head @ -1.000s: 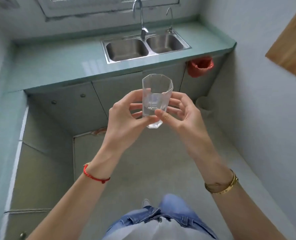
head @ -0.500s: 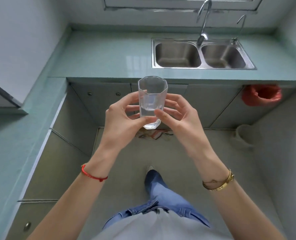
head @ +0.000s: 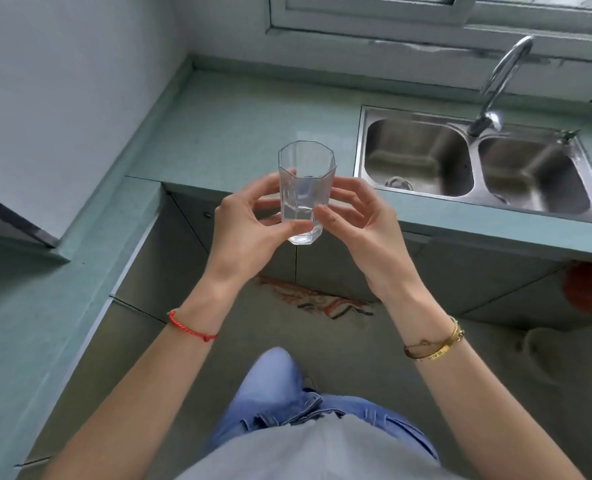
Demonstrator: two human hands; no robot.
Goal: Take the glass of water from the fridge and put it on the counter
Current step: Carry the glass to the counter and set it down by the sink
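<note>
Over the last second the view had swung and closed in; the sink [head: 474, 161], which had sat at twelve o'clock above the glass [head: 303, 192], now lay at two o'clock, and the bare stretch of desk [head: 239, 133] had come round to twelve, just beyond the rim; the person had plainly stepped toward the corner, one knee forward at six o'clock; the glass itself had hardly shifted in the grip, upright, a little water low in it, its base hanging in front of the cupboard doors and not yet over the desk edge; the left hand [head: 249, 233] grasped it from nine o'clock, thumb across the lower wall; the right hand [head: 363, 230] held it from three o'clock, thumb tip pressed near the base, and the fingers [head: 351, 188] of both were curled round the far side, clenched on the glass, none released; by my judgement the carry was nearly done, and what remained was to reach forward over the edge and set it down, clear of the sink.
</note>
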